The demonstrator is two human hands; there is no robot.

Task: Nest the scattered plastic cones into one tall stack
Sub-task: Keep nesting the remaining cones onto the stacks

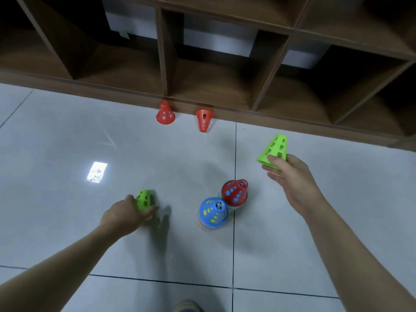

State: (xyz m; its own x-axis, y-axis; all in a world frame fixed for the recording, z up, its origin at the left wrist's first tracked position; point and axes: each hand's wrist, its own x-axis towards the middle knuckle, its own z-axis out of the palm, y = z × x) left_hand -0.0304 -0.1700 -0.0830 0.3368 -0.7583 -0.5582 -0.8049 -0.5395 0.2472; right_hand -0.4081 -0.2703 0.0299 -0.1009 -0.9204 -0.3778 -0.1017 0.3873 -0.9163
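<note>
My right hand (290, 174) grips a green perforated cone (275, 148) by its base, lifted off the floor at the right. My left hand (126, 212) is closed around a second green cone (144, 199) low over the floor at the left. Between them stand two short stacks of nested cones, one topped by a blue cone (212, 210), the other topped by a red cone (235, 191) just behind it. Far off by the shelf, one red cone (165, 113) stands upright and another red cone (204, 120) lies tipped with its narrow end toward me.
A brown wooden cubby shelf (225, 91) runs along the far side of the pale tiled floor (67, 143). A bright light reflection (97, 171) shines on a tile at the left. Something striped (186, 306) shows at the bottom edge.
</note>
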